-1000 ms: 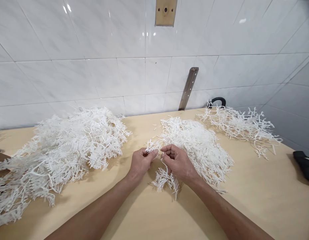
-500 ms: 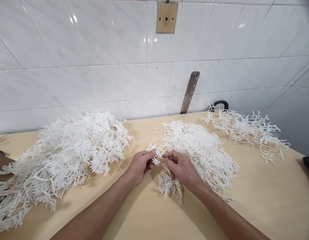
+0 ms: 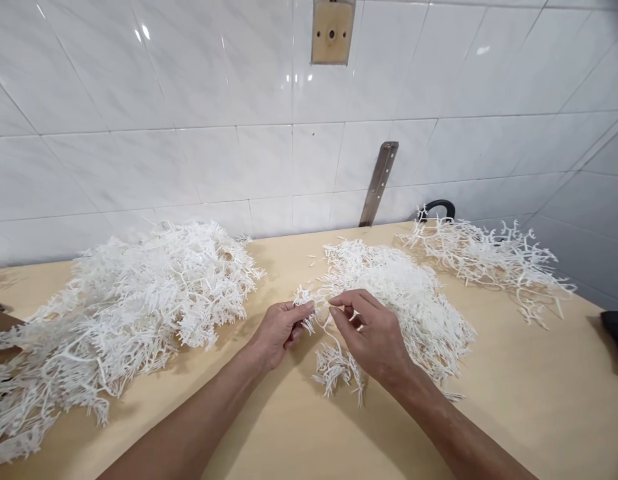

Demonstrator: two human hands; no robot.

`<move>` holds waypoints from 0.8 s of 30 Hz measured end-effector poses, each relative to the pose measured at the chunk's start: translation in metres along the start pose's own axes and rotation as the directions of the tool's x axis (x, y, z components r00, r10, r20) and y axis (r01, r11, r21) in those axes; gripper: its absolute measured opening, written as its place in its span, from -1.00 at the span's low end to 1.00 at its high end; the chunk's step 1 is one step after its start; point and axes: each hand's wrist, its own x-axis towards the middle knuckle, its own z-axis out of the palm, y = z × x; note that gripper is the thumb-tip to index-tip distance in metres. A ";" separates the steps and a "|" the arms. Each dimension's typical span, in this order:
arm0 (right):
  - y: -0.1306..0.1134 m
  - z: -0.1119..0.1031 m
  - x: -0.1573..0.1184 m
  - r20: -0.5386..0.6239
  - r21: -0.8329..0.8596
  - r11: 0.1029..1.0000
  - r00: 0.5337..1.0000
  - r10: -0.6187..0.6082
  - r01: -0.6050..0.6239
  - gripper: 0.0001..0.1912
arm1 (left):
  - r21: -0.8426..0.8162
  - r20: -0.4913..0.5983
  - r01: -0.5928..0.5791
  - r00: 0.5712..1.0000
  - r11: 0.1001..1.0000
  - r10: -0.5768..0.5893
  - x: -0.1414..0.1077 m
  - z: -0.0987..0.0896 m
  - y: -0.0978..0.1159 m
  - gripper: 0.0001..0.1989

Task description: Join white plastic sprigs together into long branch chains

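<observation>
Between thumb and fingers, my left hand [image 3: 281, 333] pinches a white branched plastic piece [image 3: 307, 300] with many thin prongs. My right hand [image 3: 371, 330] is closed at the right side of the same piece, thumb and forefinger nearly meeting on a thin strand; the exact contact is too small to make out. From there a thin stem runs down to a pronged cluster [image 3: 335, 367] just above the table, left of my right wrist. Behind my right hand lies a heap of loose white prongs [image 3: 403, 280].
A large pile of white branched pieces [image 3: 153, 293] covers the left of the table [image 3: 299, 433]. Barer branched stems [image 3: 489, 257] lie at the back right, by a black handle [image 3: 439, 208]. A metal strip [image 3: 379, 183] leans on the tiled wall [image 3: 189, 80].
My right hand has shifted slightly up and turned, its fingers straighter at the strand. My left hand keeps its hold on the branched piece, almost in place.
</observation>
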 end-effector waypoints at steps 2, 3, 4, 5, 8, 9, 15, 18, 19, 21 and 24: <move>-0.001 0.002 -0.001 0.061 0.065 0.995 0.996 0.068 -0.072 -0.79 | 0.005 0.019 0.001 1.000 1.000 -0.001 -0.001 0.000 0.000 -0.50; -0.001 0.003 -0.002 0.099 0.084 0.989 0.989 0.112 -0.120 -0.75 | 0.011 0.033 0.002 0.999 1.000 -0.002 -0.001 0.000 0.001 -0.51; 0.000 0.005 -0.002 0.135 0.094 0.981 0.979 0.154 -0.167 -0.72 | 0.016 0.048 0.002 0.999 1.000 -0.003 -0.002 0.000 0.001 -0.52; 0.001 0.006 -0.002 0.163 0.100 0.973 0.968 0.192 -0.210 -0.71 | 0.017 0.060 0.004 0.998 1.000 -0.005 -0.002 0.000 0.000 -0.53; 0.005 0.008 -0.002 0.218 0.128 0.941 0.935 0.281 -0.313 -0.74 | -0.010 0.058 0.012 0.998 1.000 -0.012 -0.002 0.000 -0.001 -0.55; 0.006 0.009 -0.002 0.227 0.145 0.931 0.927 0.299 -0.336 -0.75 | -0.023 0.048 0.014 0.999 1.000 -0.013 -0.001 0.000 -0.001 -0.55; 0.007 0.012 -0.003 0.307 0.272 0.858 0.885 0.351 -0.435 -0.73 | -0.051 0.019 -0.015 1.000 0.999 0.016 -0.001 0.003 -0.004 -0.52; 0.009 0.014 -0.003 0.376 0.310 0.791 0.832 0.408 -0.527 -0.70 | -0.060 0.001 -0.037 0.999 0.997 0.037 -0.001 0.005 -0.005 -0.52; 0.010 0.015 -0.003 0.384 0.314 0.774 0.819 0.425 -0.549 -0.70 | -0.061 -0.005 -0.043 0.999 0.997 0.043 -0.001 0.005 -0.005 -0.52; 0.010 0.014 -0.003 0.391 0.320 0.752 0.804 0.449 -0.576 -0.69 | -0.049 -0.002 -0.044 0.999 0.998 0.044 -0.001 0.004 -0.005 -0.52; 0.007 0.012 -0.001 0.408 0.337 0.740 0.799 0.442 -0.582 -0.68 | 0.002 0.026 -0.037 0.999 0.999 0.037 -0.001 0.003 -0.006 -0.53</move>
